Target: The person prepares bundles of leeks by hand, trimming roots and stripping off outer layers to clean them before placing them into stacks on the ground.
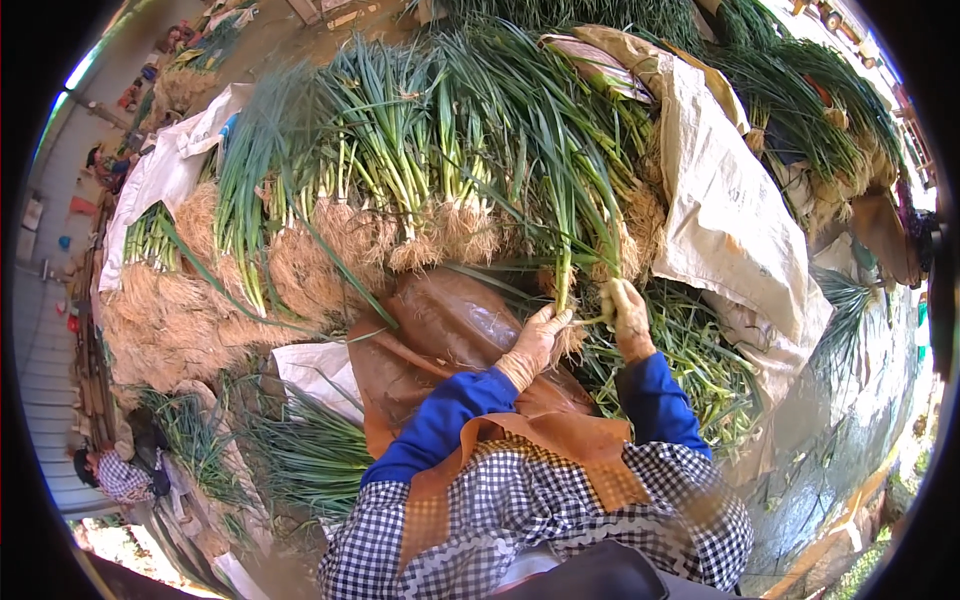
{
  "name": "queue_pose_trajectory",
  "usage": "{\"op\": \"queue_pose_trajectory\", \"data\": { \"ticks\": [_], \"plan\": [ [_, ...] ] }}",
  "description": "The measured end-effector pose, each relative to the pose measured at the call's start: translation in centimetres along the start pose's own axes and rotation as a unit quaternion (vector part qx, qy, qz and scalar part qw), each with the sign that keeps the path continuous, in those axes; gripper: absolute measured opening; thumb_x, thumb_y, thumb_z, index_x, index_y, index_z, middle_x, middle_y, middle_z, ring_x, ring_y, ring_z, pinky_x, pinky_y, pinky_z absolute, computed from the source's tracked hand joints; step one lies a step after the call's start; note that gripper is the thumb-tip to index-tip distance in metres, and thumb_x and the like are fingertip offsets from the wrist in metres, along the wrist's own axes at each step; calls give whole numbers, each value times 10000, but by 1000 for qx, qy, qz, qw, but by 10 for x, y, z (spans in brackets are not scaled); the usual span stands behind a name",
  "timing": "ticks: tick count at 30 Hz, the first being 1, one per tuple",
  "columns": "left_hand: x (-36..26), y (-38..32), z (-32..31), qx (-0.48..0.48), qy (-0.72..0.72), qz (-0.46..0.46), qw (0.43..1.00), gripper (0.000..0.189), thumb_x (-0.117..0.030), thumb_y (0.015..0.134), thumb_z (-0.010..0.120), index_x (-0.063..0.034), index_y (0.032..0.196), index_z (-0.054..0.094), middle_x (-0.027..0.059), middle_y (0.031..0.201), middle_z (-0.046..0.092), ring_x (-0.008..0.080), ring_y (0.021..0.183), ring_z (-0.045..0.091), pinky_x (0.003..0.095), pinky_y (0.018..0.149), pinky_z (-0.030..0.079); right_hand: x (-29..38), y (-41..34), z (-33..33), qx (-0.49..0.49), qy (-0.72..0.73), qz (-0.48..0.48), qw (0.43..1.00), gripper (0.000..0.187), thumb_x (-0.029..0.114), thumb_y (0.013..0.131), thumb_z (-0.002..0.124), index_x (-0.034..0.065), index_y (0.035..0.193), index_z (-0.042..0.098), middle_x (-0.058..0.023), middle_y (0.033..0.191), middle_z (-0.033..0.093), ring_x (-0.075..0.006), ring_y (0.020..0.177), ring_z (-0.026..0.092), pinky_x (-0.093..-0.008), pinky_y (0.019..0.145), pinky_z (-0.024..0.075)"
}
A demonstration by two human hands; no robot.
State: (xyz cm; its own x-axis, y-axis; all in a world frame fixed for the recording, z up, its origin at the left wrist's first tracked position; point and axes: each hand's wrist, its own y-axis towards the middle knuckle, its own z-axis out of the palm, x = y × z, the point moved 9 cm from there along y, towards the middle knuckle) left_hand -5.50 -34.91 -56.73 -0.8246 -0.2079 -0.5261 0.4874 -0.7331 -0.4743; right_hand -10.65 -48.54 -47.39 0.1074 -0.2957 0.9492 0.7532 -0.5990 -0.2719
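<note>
My left hand grips a leek-like stalk near its base, with the leaves pointing up and away from me. Tan roots hang beside my fingers. A pale strip stretches from that base to my right hand, which is closed on it. A green stem reaches down to the right fingertips; whether it is the same leaf as the strip, I cannot tell. Just beyond both hands lie bundled leek-like plants, their bushy roots towards me.
A brown apron sheet covers my lap. Loose leaves are heaped at right, beside a whitish woven sack. More greens lie at lower left. People sit at far left, one in a checked top. Wet floor shows at right.
</note>
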Motion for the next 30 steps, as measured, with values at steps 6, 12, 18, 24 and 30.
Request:
{"op": "queue_pose_trajectory", "data": {
  "ticks": [6, 12, 18, 24, 30],
  "plan": [
    [-12, -14, 12, -20, 21, 10, 1000, 181, -140, 905, 533, -51, 1061, 560, -13, 718, 549, 105, 613, 564, 241, 544, 484, -46, -51, -203, -86, -641, -44, 761, 372, 439, 874, 504, 83, 871, 613, -88, 769, 605, -272, 714, 581, -376, 620, 463],
    [-7, -22, 18, 30, 62, -33, 997, 347, -261, 943, 452, -48, 1212, 502, 87, 858, 633, 88, 591, 532, 204, 523, 440, -15, -9, -43, 76, -569, 78, 815, 418, 447, 883, 474, 65, 893, 644, -135, 747, 649, -293, 726, 621, -389, 671, 467],
    [3, -28, 24, 86, 7, -109, 990, 361, -227, 944, 421, 7, 1212, 482, 104, 1000, 614, 164, 792, 608, 279, 717, 499, -39, 62, 65, 129, 35, 50, 990, 311, 318, 889, 565, 17, 956, 601, 14, 756, 590, -70, 619, 511, -231, 570, 428],
    [-21, -31, -2, -53, 37, 48, 997, 188, -186, 935, 469, -44, 1030, 549, 45, 808, 598, 140, 653, 586, 275, 579, 508, -37, 12, -58, -61, -99, 71, 991, 304, 336, 890, 486, 58, 907, 609, -64, 718, 602, -167, 610, 565, -303, 558, 456],
    [-22, -37, 21, -15, 84, 7, 996, 176, -210, 919, 512, -64, 1011, 546, 31, 737, 574, 99, 521, 516, 236, 452, 449, -58, -33, -106, 245, -758, 100, 596, 552, 581, 815, 493, 58, 863, 665, -153, 842, 658, -320, 814, 632, -402, 742, 492]
  ]
}}
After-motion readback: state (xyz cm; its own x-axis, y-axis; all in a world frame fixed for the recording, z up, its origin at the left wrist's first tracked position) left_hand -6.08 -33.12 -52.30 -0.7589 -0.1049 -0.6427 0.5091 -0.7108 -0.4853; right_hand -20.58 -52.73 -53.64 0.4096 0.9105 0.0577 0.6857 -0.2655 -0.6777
